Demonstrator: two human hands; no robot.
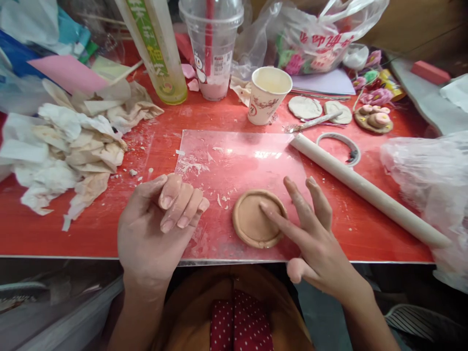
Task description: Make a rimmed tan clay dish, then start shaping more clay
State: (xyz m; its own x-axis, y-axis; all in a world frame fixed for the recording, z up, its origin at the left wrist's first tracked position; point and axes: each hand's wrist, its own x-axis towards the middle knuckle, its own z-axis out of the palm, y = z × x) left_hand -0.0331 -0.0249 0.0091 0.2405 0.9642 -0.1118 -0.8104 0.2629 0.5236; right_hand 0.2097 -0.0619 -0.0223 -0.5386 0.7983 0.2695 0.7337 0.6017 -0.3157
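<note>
A small round clay dish (258, 222) with a raised rim lies on a clear plastic sheet (237, 161) near the table's front edge. My right hand (314, 234) reaches over it from the right, fingers spread. Its index fingertip rests on the inner face of the dish, close to the rim. To the left of the dish, my left hand (164, 224) is held palm up above the table edge. Its fingers curl in toward the palm, and I see nothing in them. Pale clay residue marks the fingers of both hands.
A pale roller (365, 187) lies slanted at right, by a tape ring (338, 148). Behind stand a paper cup (268, 97), a plastic cup (212, 53) and a bottle (157, 53). Crumpled tissues (69, 151) fill the left. Flat clay discs (305, 107) and a brush (318, 121) lie behind.
</note>
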